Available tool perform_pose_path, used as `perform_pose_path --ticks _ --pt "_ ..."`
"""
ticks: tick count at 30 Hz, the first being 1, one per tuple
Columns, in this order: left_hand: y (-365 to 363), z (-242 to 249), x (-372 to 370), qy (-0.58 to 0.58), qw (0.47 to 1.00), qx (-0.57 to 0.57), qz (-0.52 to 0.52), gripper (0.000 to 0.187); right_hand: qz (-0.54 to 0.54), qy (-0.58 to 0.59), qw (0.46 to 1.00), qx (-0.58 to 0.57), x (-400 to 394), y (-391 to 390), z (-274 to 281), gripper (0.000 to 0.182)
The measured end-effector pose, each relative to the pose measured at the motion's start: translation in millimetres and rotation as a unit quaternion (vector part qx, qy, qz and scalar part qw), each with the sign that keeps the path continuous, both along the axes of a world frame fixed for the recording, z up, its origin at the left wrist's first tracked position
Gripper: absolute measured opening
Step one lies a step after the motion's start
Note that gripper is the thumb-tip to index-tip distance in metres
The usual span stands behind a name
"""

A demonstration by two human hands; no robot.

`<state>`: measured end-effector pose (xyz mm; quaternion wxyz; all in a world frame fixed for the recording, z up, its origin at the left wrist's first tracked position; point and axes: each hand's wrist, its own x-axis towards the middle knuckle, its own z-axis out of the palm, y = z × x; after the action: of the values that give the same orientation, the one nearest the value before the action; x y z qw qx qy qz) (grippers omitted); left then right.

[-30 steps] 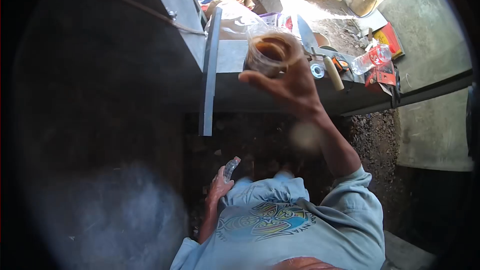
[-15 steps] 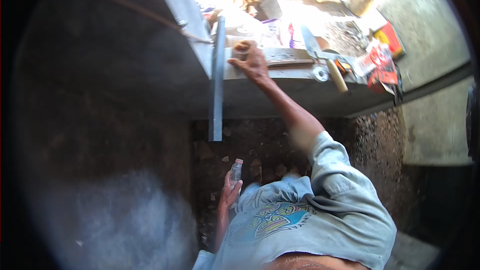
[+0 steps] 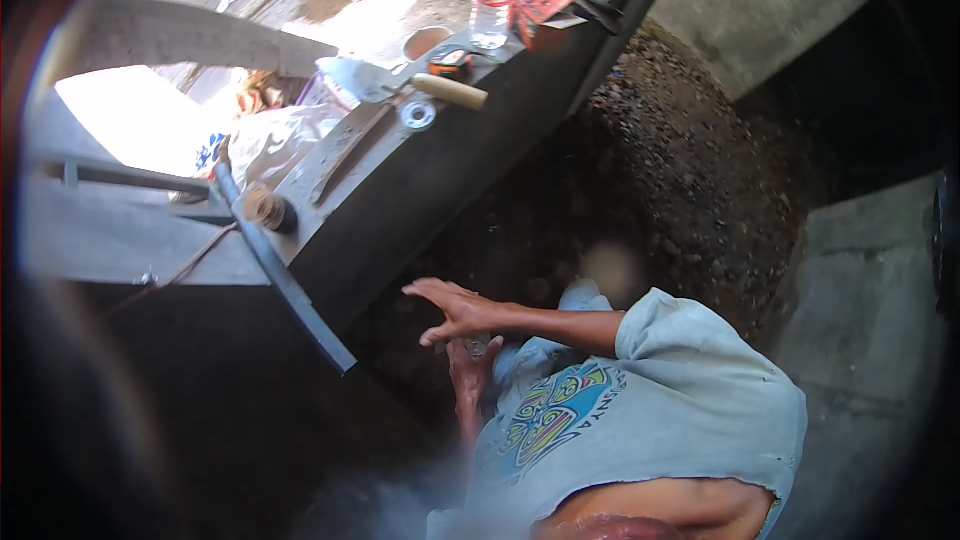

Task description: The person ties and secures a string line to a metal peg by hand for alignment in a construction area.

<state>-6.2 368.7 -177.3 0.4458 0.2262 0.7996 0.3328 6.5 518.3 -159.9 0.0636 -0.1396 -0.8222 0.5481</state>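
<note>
My right hand (image 3: 455, 310) is in front of my torso, fingers apart, with nothing visible in it. Just below it, my left hand (image 3: 470, 380) is wrapped around a small clear plastic bottle (image 3: 478, 346). The right hand covers most of that bottle, so its cap does not show. On the sill stands a small dark jar with a brownish top (image 3: 268, 210), away from both hands. Beside it a grey metal bar (image 3: 285, 270) leans across the sill's edge and sticks out toward me.
Along the sill (image 3: 345, 160) lie a trowel (image 3: 450, 91), a white tape roll (image 3: 418, 115) and an orange-black tape measure (image 3: 450, 64). A red-capped bottle (image 3: 492, 0) stands near a red-black package (image 3: 548, 2). Loose gravel (image 3: 680, 180) covers the ground at right.
My right hand has let go of the jar on the sill and come back to my left hand. The camera view has turned, so the sill now runs diagonally.
</note>
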Motion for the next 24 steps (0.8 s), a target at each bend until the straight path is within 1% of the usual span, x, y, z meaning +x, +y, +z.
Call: perform_pose_path --ticks 2,3,4,6,7,8,10,11,14,17,20,21,22,24 --pt "18 20 3 -0.07 0.991 -0.032 -0.111 0.082 0.057 -0.103 0.992 -0.041 51 2 -36 0.084" --pt "20 31 12 -0.029 0.987 -0.074 -0.139 0.073 0.082 -0.172 0.98 -0.063 69 10 -36 0.083" --pt "22 27 22 -0.019 0.982 -0.084 -0.171 0.074 0.108 -0.239 0.961 -0.087 84 16 -33 0.082" --pt "21 11 36 0.006 0.967 -0.104 -0.234 0.077 0.161 -0.289 0.943 0.021 109 26 -23 0.084" --pt "18 7 40 0.004 0.967 -0.039 -0.251 0.079 0.188 -0.314 0.927 0.076 119 31 -20 0.085" --pt "18 2 44 0.014 0.964 -0.042 -0.264 0.08 0.214 -0.316 0.924 0.002 128 37 -23 0.086" --pt "18 -8 56 0.033 0.958 -0.048 -0.28 0.082 0.272 -0.313 0.899 -0.14 146 49 -39 0.088" --pt "21 -14 61 0.038 0.952 -0.044 -0.301 0.084 0.277 -0.307 0.903 -0.113 154 50 -50 0.088" --pt "30 -12 83 0.034 0.958 0.008 -0.283 0.084 0.287 -0.33 0.895 -0.083 171 64 -40 0.092" --pt "49 -1 120 0.033 0.969 0.022 -0.245 0.085 0.285 -0.348 0.889 -0.089 205 88 -26 0.093" --pt "64 5 167 0.052 0.979 0.071 -0.184 0.085 0.254 -0.274 0.925 -0.072 246 113 -39 0.092" --pt "63 -5 177 0.114 0.971 0.072 -0.195 0.086 0.207 -0.266 0.941 -0.025 262 123 -31 0.088" --pt "64 -5 188 0.137 0.973 0.029 -0.183 0.094 0.208 -0.264 0.942 0.0 276 140 -20 0.088" --pt "72 -8 208 0.059 0.988 0.12 -0.071 0.103 0.2 -0.251 0.947 0.034 295 166 5 0.087"
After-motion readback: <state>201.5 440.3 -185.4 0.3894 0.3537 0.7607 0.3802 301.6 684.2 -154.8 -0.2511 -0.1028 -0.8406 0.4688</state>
